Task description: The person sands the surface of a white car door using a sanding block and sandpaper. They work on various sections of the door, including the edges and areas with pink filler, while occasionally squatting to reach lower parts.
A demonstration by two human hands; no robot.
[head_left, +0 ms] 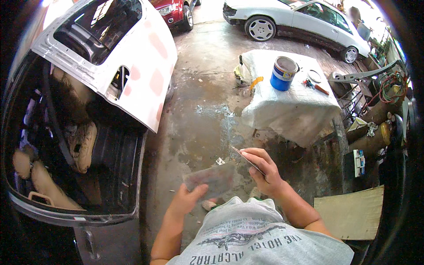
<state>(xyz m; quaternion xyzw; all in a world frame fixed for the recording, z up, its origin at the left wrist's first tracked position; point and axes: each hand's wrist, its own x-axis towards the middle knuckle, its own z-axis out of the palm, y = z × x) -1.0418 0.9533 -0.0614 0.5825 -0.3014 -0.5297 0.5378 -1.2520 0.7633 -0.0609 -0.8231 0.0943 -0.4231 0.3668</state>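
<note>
In front of my shirt, my left hand [189,198] grips a greyish flat rectangular sheet [214,179] by its near left edge, thumb on top. The sheet is smeared by motion, and its material cannot be made out. Just right of it, my right hand [268,174] pinches a thin flat plate [247,160], tilted and seen almost edge-on. The two pieces are apart. To the left stands a car with a white door [148,84] swung open; several pinkish patches mark its panel.
Ahead right, a table under a white cover [269,108] bears a blue tin [282,79], a round white lid [314,76] and a red-handled tool [321,89]. A pale board [351,212] lies at lower right. A white car [304,22] and a red car [176,11] stand behind.
</note>
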